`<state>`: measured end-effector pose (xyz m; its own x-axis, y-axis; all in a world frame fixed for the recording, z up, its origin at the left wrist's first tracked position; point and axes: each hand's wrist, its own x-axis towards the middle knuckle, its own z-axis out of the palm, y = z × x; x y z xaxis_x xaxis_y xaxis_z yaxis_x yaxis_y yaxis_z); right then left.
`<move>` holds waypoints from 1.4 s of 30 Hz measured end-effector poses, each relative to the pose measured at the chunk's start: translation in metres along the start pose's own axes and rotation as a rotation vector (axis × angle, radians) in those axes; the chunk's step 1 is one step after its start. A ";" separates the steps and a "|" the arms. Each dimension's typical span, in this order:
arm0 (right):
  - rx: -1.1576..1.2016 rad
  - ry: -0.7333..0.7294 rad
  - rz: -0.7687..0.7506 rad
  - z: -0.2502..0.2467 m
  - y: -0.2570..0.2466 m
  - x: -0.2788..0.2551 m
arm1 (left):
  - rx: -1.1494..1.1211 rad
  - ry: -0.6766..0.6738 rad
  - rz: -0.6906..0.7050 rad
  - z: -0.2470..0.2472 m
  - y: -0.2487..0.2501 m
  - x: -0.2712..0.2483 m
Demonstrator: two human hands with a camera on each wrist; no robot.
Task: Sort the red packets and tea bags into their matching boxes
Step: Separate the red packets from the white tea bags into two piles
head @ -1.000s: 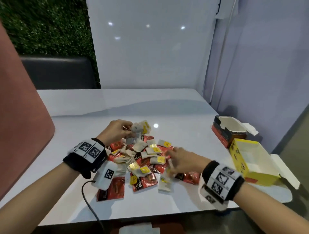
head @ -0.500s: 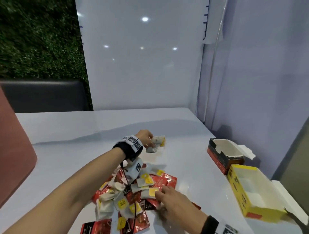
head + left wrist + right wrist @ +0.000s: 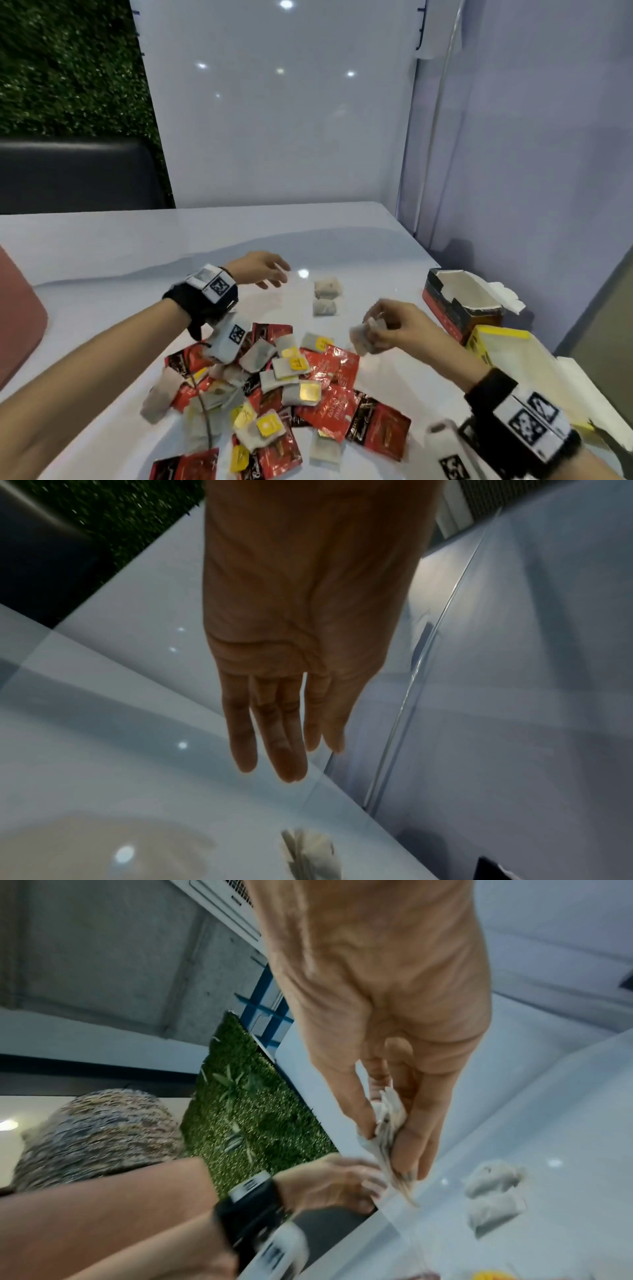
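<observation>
Tea bags and red packets [image 3: 346, 366]: mixed heap [image 3: 274, 387] mid-table, mostly unsorted. Two tea bags [image 3: 327, 296] set apart. Right hand [image 3: 397, 327] pinches several tea bags [image 3: 387, 1131]; left hand [image 3: 262, 269] spread, empty. Red box [image 3: 459, 305] and yellow box [image 3: 507, 356] appear empty.

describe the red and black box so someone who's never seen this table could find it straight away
Start at the white table and follow its right edge toward the lavender wall. The red and black box stands open there, beyond the yellow box; it is the dark one, farther from the person.
</observation>
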<state>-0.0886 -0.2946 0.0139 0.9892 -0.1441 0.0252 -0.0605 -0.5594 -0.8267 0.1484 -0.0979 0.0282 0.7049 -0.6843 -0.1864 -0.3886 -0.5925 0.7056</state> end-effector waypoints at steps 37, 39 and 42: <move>-0.322 -0.301 0.366 0.054 -0.004 0.047 | 0.323 -0.096 -0.211 0.021 -0.036 -0.057; -0.360 -0.248 0.341 0.039 -0.010 0.041 | 0.264 -0.054 -0.167 0.013 -0.037 -0.066; -0.382 -0.136 0.265 0.015 -0.024 0.034 | 0.102 0.034 -0.120 -0.007 -0.037 -0.083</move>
<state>-0.0519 -0.2741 0.0261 0.9400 -0.2287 -0.2530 -0.3323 -0.7812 -0.5285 0.1084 -0.0165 0.0222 0.7692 -0.5920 -0.2407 -0.3572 -0.7106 0.6062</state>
